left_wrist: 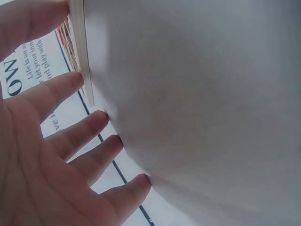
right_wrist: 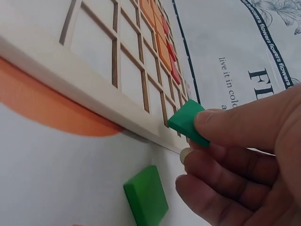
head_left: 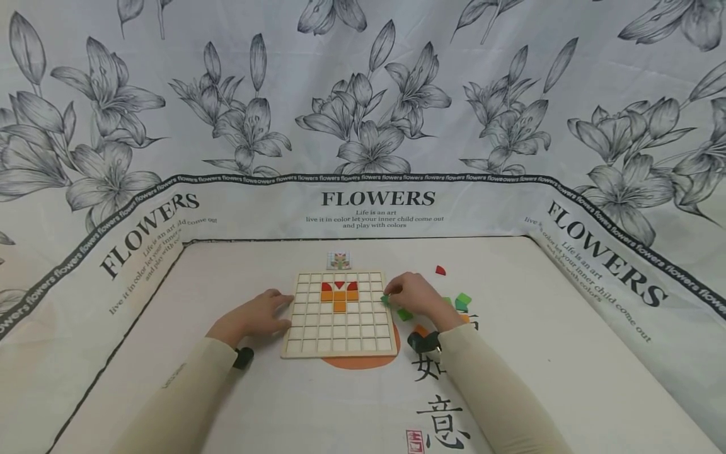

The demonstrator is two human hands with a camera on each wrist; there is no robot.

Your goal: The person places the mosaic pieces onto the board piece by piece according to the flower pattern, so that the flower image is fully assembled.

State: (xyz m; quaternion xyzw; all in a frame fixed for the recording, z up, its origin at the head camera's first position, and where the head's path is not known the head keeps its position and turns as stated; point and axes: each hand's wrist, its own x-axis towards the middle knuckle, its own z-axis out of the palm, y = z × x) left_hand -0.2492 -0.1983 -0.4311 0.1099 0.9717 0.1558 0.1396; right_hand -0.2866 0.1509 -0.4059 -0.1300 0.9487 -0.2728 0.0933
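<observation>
A wooden grid board [head_left: 317,345] lies on the table with red and orange tiles [head_left: 339,296] set in its upper middle cells. Between thumb and fingers, my right hand [head_left: 416,295] pinches a dark green tile [right_wrist: 188,120] at the board's right edge. Below that hand, a brighter green tile [right_wrist: 146,195] lies on the cloth, seen in the right wrist view. My left hand [head_left: 258,317] is at the board's left side, its fingers spread. In the left wrist view, the thumb and index fingertips [left_wrist: 75,81] are right at the board's edge.
A small pattern card [head_left: 339,260] lies behind the board. To the right are several loose green tiles [head_left: 462,299], partly hidden by my right arm, and a red quarter-round piece [head_left: 440,270] farther back. A flower-printed cloth [head_left: 374,208] rises behind the table.
</observation>
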